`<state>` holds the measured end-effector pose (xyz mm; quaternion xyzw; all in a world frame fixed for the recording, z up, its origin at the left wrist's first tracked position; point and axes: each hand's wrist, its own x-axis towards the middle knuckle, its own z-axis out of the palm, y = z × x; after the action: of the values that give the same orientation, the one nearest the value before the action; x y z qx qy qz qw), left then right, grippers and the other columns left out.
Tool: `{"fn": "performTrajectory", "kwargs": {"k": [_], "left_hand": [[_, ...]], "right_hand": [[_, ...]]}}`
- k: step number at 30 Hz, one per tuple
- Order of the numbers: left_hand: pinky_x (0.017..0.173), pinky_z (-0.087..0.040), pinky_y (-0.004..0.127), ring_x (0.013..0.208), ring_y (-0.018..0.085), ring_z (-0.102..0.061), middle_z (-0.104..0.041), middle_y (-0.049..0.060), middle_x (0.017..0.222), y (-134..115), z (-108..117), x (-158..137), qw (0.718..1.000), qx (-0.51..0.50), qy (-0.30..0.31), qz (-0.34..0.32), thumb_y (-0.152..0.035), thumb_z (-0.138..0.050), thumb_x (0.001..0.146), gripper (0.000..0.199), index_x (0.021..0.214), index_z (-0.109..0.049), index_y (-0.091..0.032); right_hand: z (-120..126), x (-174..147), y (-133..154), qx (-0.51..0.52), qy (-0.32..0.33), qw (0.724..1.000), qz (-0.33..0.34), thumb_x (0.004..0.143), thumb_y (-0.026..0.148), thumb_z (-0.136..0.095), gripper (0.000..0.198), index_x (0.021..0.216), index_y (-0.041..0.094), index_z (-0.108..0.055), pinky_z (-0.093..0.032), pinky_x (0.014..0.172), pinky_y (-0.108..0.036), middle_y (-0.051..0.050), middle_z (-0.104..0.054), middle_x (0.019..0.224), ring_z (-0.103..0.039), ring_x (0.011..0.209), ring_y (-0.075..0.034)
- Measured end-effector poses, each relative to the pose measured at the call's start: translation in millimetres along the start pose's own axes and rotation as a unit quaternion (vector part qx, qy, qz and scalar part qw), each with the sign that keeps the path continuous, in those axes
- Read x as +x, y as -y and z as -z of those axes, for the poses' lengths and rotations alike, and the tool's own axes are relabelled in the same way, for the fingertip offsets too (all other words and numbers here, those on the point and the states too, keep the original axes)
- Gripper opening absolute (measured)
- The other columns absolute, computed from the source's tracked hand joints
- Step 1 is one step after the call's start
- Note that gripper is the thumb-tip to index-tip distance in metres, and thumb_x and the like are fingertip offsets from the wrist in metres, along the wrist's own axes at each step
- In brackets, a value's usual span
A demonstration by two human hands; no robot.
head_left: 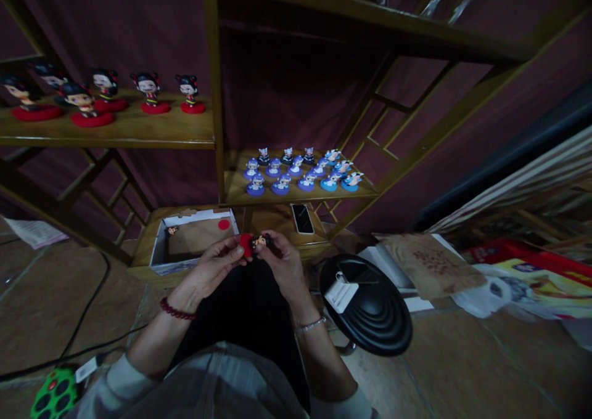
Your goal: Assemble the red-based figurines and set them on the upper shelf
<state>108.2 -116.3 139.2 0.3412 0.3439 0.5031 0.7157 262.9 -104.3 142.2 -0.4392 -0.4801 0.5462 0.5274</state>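
Above my lap, my left hand point(221, 264) pinches a round red base point(246, 245). My right hand point(285, 265) grips a small dark-haired figurine point(260, 241) close against that base; whether the two are joined I cannot tell. Just beyond my left hand is an open white cardboard box point(160, 246), with another figurine point(172, 230) lying in its far left corner and a red disc point(224, 224) at its far right. Several similar figurines on red bases point(148, 90) stand upright on the left shelf point(166, 123).
Several purple and blue figurines point(281, 183) stand in rows on the middle shelf point(235, 195). Below lies a phone point(302, 219). At right are a round black stool point(370, 326) with a white case on it, papers and bags point(485, 296). A black cable point(92, 299) crosses the floor at left.
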Motion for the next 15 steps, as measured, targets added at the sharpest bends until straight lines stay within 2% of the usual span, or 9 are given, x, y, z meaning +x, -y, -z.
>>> {"fn": "performTrajectory", "kwargs": {"k": [8,11,15], "left_hand": [[0.068,-0.043,0.026,0.074,0.014,-0.059,-0.066,0.006,0.085,-2.9,-5.3,-1.0,1.0,0.0,-0.006,0.0,-0.028,-0.075,0.067,0.033,0.096,-0.069,-0.013],[0.068,-0.043,0.025,0.074,0.014,-0.059,-0.065,0.006,0.085,-2.7,-6.0,-0.7,1.0,0.002,-0.005,0.003,-0.027,-0.075,0.067,0.034,0.097,-0.068,-0.014],[0.069,-0.042,0.025,0.076,0.013,-0.058,-0.066,0.006,0.086,-2.6,-6.9,-0.1,1.0,0.02,-0.001,0.004,-0.026,-0.073,0.069,0.035,0.102,-0.067,-0.015]], "right_hand": [[2.3,-1.7,0.7,0.042,0.001,0.999,-0.017,0.064,0.03,-0.074,0.032,0.093,0.02,-0.063,-0.05,0.07,-0.024,0.002,-0.065,0.083,-0.06,0.074,-0.011],[3.8,-2.1,-1.7,0.051,0.001,0.998,-0.02,0.065,0.031,-0.073,0.033,0.094,0.021,-0.062,-0.05,0.069,-0.024,0.002,-0.065,0.083,-0.06,0.075,-0.012],[5.9,-3.0,-2.4,0.052,0.005,0.999,-0.013,0.065,0.03,-0.073,0.032,0.093,0.021,-0.062,-0.05,0.074,-0.026,0.001,-0.065,0.084,-0.06,0.077,-0.012]]}}
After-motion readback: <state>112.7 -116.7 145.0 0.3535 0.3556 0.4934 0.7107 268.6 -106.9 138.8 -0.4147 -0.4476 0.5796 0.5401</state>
